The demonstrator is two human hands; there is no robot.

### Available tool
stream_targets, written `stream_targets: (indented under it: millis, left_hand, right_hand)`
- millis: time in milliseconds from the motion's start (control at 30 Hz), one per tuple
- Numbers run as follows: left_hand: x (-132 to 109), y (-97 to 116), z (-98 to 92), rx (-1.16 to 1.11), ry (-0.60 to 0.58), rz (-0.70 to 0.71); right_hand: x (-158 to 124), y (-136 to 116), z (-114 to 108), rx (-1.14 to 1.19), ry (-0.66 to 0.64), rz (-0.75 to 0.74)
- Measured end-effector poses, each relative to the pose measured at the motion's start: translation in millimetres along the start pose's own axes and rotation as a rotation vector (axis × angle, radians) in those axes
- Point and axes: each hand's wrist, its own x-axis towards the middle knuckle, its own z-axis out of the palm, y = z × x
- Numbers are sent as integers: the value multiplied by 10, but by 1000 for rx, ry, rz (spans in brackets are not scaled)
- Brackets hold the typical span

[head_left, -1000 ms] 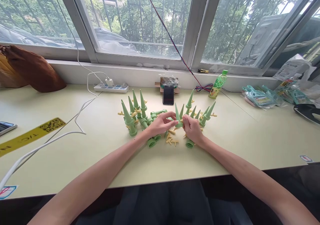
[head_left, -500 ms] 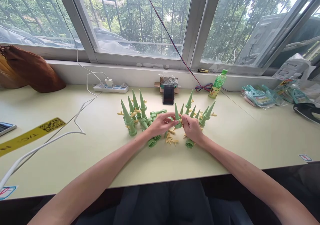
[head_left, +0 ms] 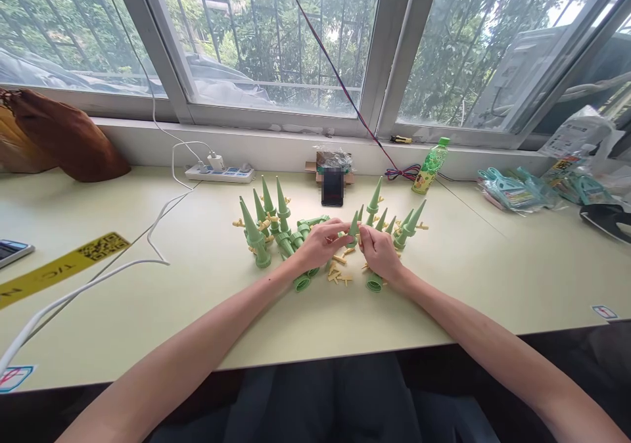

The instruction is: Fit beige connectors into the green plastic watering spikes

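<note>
My left hand (head_left: 321, 246) is closed around the base of a green plastic watering spike (head_left: 353, 225), its tip pointing up. From the other side, my right hand (head_left: 380, 252) pinches at the spike's side; a bit of yellow shows at the fingertips, likely a small valve mostly hidden by them. Several green spikes with yellow valves stand to the left (head_left: 255, 238) and right (head_left: 407, 227). Between them, several green spikes (head_left: 297, 238) lie in a heap by my left wrist. Loose yellow valves (head_left: 339, 276) lie on the table below my hands.
Behind the spikes a phone (head_left: 332, 186) leans on a small box. A green drink bottle (head_left: 430, 165), a power strip (head_left: 220, 173) and bagged teal items (head_left: 515, 188) are along the back. A white cable (head_left: 158, 233) crosses the table (head_left: 315, 331) at left.
The spike in my hands has shifted slightly right and tilted, its tip now a little lower and nearer my right hand. Both hands keep their hold.
</note>
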Motion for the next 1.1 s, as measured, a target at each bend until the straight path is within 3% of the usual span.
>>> stream_targets:
  millis: [267,533,667,1100]
  left_hand:
    - [-3,-22,16,-208,84,-196]
    - [10,0,-9,-249,23,-317]
    - [15,-7,-30,-225,-74,-378]
    - [0,-37,-77,-228,-167,-331]
  right_hand:
    - [5,-19,-35,-4,73,9]
    - [-5,-6,-41,-24,66,-32]
    - [-3,-14,-49,-30,76,-32]
    - [-10,23,-24,-24,16,-55]
